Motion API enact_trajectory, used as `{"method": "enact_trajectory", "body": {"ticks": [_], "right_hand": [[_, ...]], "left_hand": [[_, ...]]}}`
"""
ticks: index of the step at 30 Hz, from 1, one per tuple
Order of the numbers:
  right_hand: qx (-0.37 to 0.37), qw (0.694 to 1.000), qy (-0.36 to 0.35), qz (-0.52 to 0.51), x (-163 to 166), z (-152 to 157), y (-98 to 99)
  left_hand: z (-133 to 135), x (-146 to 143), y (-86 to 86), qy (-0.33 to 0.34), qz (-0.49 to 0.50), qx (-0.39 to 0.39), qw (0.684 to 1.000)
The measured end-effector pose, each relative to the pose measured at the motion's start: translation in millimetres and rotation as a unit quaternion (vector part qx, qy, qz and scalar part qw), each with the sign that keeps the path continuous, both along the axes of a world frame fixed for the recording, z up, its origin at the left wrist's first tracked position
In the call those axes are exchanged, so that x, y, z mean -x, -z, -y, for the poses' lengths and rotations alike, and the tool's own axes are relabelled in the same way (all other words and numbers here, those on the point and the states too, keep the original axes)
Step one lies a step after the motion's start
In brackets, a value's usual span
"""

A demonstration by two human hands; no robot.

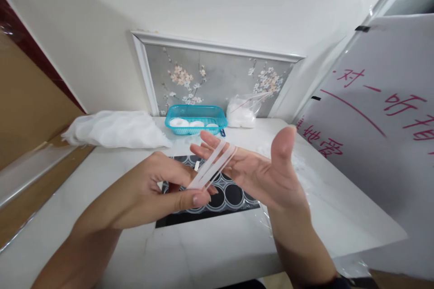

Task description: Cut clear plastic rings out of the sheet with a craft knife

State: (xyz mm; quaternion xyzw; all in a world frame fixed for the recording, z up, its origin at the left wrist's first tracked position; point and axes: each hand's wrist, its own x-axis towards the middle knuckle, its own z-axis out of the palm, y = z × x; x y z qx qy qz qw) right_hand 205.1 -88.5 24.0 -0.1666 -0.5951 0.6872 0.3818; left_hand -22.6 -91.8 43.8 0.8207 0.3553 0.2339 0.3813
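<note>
The left hand (pixel 145 189) pinches a white band (pixel 217 165) stretched above the black patterned mat (pixel 233 194) to the fingers of the spread right hand (pixel 267 176) (whether looped round them, I cannot tell), so stretching looks done, release not yet.

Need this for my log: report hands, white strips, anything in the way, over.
Left hand pinching white strips. Right hand open, strips running across to its fingers. Hands partly block view of round-celled tray.

Tray (pixel 196 110) on table (pixel 152 253) btwn bundle (pixel 111 130) (L) & bag (pixel 242 116) (R); prob. discs (pixel 178 122) in it; mat (pixel 169 220) in front.
</note>
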Motion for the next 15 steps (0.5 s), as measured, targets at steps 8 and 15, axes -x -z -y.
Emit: {"method": "enact_trajectory", "body": {"ticks": [8, 15], "right_hand": [[0.030, 0.999, -0.008, -0.041, 2.7, 8.4, -2.6], [0.126, 0.970, -0.106, -0.178, 0.8, 20.0, -7.4]], "left_hand": [[-1.7, -1.8, -7.4, 0.019, -0.014, 0.008, 1.000], [2.7, 3.4, -18.1, 0.043, -0.024, 0.026, 0.998]]}}
